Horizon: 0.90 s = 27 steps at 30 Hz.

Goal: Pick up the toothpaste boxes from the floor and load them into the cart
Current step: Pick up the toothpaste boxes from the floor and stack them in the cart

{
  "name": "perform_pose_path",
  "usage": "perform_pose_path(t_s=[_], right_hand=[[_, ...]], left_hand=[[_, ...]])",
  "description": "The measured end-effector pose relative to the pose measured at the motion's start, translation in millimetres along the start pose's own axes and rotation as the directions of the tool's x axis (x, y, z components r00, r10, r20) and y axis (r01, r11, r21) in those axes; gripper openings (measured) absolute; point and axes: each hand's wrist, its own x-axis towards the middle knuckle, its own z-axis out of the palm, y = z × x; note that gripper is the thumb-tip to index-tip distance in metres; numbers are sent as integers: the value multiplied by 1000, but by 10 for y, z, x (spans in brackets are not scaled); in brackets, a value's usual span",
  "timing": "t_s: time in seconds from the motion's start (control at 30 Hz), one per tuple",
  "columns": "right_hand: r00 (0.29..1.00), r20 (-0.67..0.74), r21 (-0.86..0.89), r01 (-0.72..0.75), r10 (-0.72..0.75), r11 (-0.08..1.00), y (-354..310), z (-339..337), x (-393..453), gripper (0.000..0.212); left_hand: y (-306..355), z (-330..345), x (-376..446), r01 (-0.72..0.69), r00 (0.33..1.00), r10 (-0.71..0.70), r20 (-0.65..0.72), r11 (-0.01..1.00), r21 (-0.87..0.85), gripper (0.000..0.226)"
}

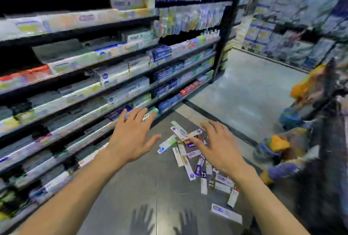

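Both our hands reach out, fingers spread, holding nothing

We see our left hand (131, 138) and right hand (218, 148) stretched forward above the toothpaste boxes (190, 151), which lie scattered on the grey floor (143, 183) beside the stocked shelves (94, 76); the cart (320, 140), blurred, stands at our right, near the pile

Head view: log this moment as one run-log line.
stage: reaching | left hand: open, empty | right hand: open, empty | toothpaste boxes: scattered on floor | cart: at right, blurred
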Motion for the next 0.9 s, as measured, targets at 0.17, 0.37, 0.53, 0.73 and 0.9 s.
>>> perform_pose_path(t_s=[0.17, 0.37, 0.53, 0.73, 0.9], right_hand=[[994, 50, 21, -94, 93, 995, 178, 110, 491, 72], [981, 68, 27, -184, 181, 983, 176, 253, 1229, 71], [956, 81, 36, -285, 281, 958, 143, 357, 1975, 68], [922, 102, 46, -380, 374, 924, 141, 451, 2783, 77], [909, 91, 27, -411, 407, 911, 300, 602, 3294, 91]], left_hand=[[-79, 291, 593, -45, 999, 46, 25, 999, -24, 76], [-490, 704, 1517, -87, 993, 91, 76, 995, -53, 82], [-820, 972, 2416, -164, 977, 173, 127, 983, -83, 88], [-1094, 1251, 3395, -245, 948, 270, 170, 957, -158, 85], [-1133, 1542, 3997, -283, 929, 319, 190, 939, -193, 87]])
